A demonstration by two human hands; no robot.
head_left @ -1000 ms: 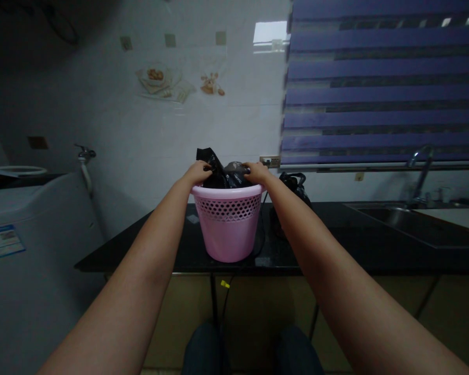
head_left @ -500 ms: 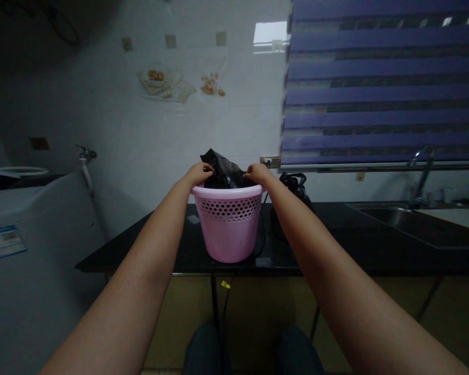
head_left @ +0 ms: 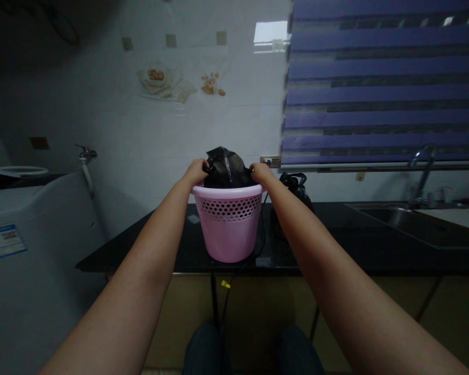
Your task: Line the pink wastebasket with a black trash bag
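A pink plastic bin [head_left: 231, 232] with a band of holes below its rim stands upright near the counter's front edge. Out of its mouth rises a thin black plastic bag [head_left: 229, 169], puffed up and partly see-through. My left hand [head_left: 196, 172] is at the left side of the rim, fingers closed on the bag's edge. At the right side of the rim, my right hand [head_left: 259, 173] pinches the opposite edge of the bag. The lower part of the bag is hidden inside the bin.
Behind my right forearm sits a tied black bag [head_left: 297, 187] on the dark countertop [head_left: 336, 229]. A sink [head_left: 398, 216] with a tap [head_left: 424, 166] lies to the right. A washing machine [head_left: 42, 234] stands left. A cable with a yellow tag [head_left: 225, 284] hangs down the cabinet front.
The black bag's top has spread into a rounder, fuller shape between my hands, and its pointed left corner has shifted right. The bin has stayed in place.
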